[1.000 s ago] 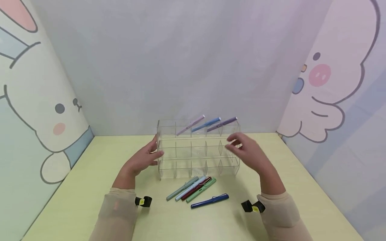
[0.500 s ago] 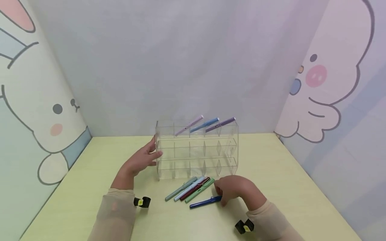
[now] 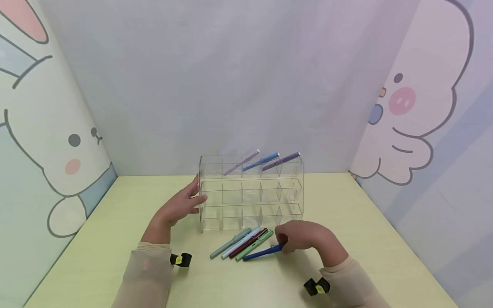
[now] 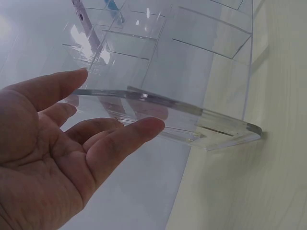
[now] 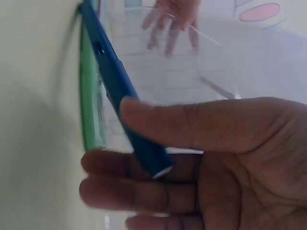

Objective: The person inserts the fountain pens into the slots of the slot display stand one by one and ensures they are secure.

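Note:
A clear acrylic pen rack (image 3: pixel 251 197) with three tiers of compartments stands on the table. My left hand (image 3: pixel 180 205) holds its left side panel, thumb over the front edge and fingers along the outside; the left wrist view shows the fingers (image 4: pixel 148 127) against the panel. My right hand (image 3: pixel 302 236) pinches a dark blue capped pen (image 3: pixel 262 254) near one end, thumb on top in the right wrist view (image 5: pixel 112 76). Beside it lie a green pen (image 3: pixel 255 245), a dark red pen (image 3: pixel 248 244), a light blue pen (image 3: pixel 240 244) and a grey-green pen (image 3: pixel 230 244).
In the rack's top tier lean a pink pen (image 3: pixel 241 162), a blue pen (image 3: pixel 262 161) and a purple pen (image 3: pixel 281 161). A grey curtain-like backdrop (image 3: pixel 246 85) rises behind the pale yellow table (image 3: pixel 135 192). Cartoon-printed panels flank it.
My right hand has come down from the rack's right side to the dark blue pen and taken hold of it, shifting it slightly upward in view. The left hand stays on the rack.

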A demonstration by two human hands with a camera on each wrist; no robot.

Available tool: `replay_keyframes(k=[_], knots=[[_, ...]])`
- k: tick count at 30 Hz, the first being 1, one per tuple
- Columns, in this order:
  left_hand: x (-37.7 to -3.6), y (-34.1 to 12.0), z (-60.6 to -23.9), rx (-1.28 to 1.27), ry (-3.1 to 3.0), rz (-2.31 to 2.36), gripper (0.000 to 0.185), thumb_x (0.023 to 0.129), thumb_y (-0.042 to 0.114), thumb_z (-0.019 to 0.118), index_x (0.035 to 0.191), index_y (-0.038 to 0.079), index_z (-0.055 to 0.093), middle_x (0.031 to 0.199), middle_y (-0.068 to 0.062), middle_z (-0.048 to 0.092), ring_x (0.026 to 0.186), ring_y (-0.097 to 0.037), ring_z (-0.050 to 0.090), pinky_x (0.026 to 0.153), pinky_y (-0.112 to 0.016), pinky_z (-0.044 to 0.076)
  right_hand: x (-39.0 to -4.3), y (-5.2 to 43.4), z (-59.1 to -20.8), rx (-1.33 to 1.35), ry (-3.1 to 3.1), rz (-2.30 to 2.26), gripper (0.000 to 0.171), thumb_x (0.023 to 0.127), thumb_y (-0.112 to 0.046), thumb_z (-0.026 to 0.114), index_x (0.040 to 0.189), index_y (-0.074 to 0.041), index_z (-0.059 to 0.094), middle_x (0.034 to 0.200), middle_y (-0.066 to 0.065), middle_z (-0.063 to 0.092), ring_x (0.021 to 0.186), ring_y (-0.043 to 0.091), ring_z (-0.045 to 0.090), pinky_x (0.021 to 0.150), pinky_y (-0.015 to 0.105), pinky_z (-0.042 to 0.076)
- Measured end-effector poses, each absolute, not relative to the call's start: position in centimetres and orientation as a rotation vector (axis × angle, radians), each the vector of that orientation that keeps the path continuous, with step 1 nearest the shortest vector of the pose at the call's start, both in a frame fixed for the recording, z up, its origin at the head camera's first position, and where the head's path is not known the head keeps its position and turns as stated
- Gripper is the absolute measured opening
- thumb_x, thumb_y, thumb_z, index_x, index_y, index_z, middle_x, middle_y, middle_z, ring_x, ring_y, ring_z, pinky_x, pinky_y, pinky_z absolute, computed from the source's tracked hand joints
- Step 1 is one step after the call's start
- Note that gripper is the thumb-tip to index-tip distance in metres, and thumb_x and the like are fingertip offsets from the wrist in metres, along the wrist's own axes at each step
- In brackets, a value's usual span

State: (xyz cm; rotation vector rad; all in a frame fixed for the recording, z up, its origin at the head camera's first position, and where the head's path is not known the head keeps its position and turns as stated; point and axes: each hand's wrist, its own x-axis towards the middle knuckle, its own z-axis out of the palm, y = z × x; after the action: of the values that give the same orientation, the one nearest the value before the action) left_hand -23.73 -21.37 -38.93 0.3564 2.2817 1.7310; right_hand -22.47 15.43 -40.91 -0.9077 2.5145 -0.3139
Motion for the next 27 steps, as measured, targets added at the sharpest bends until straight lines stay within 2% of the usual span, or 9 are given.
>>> replay_keyframes(k=[4,9,11,14,21,27], knots=[[-23.8,-21.5,-39.0,0.364,2.276,1.740,0.080,0.093,0.033,0.055,0.148,0.037,-0.003,0.154,-0.007,0.008,0.133,-0.035,0.028,0.094,-0.052,0.041,-22.8,16.5,-39.2,-0.887,2.465,-0.554,0.011,0.085,-0.027,0.067,0.082,-0.026,0.057,0.072,-0.006,0.061,0.063,0.013,0.056,0.054,0.029,0.044],[-23.6,-21.6,-39.0,0.348,2.280,1.730,0.080,0.093,0.033,0.055,0.148,0.037,-0.003,0.154,-0.011,0.008,0.133,-0.038,0.026,0.094,-0.053,0.041,-22.8,17.5,-37.7,-0.928,2.517,-0.719,0.004,0.091,-0.033,0.060,0.089,-0.030,0.058,0.080,-0.004,0.064,0.069,0.011,0.060,0.058,0.029,0.049],[-23.6,-21.6,-39.1,0.339,2.278,1.731,0.080,0.093,0.033,0.055,0.148,0.037,-0.002,0.154,-0.011,0.010,0.133,-0.037,0.027,0.094,-0.053,0.040,-22.8,17.6,-37.3,-0.955,2.578,-0.739,0.002,0.092,-0.031,0.058,0.091,-0.032,0.060,0.082,-0.007,0.064,0.069,0.008,0.059,0.059,0.028,0.050],[-23.6,-21.6,-39.1,0.336,2.275,1.736,0.080,0.093,0.032,0.055,0.148,0.037,-0.002,0.153,-0.010,0.011,0.132,-0.036,0.029,0.095,-0.053,0.040,-22.6,17.6,-37.0,-0.994,2.682,-0.744,0.010,0.093,-0.025,0.058,0.093,-0.034,0.063,0.084,-0.010,0.063,0.070,0.005,0.057,0.061,0.026,0.050],[-24.4,-21.8,-40.2,0.374,2.271,1.750,0.077,0.094,0.032,0.055,0.145,0.046,-0.001,0.154,-0.006,0.011,0.132,-0.037,0.027,0.093,-0.055,0.040,-22.2,17.2,-36.8,-0.970,2.814,-0.692,0.014,0.093,-0.022,0.057,0.105,-0.029,0.059,0.089,-0.013,0.062,0.075,0.002,0.058,0.068,0.025,0.049],[-25.1,-22.0,-41.1,0.373,2.302,1.743,0.075,0.092,0.037,0.056,0.142,0.053,0.002,0.153,-0.004,0.013,0.132,-0.036,0.028,0.092,-0.053,0.043,-21.9,17.0,-36.6,-1.009,2.790,-0.622,0.010,0.091,-0.018,0.060,0.097,-0.025,0.063,0.093,-0.012,0.063,0.085,0.001,0.058,0.073,0.025,0.051]])
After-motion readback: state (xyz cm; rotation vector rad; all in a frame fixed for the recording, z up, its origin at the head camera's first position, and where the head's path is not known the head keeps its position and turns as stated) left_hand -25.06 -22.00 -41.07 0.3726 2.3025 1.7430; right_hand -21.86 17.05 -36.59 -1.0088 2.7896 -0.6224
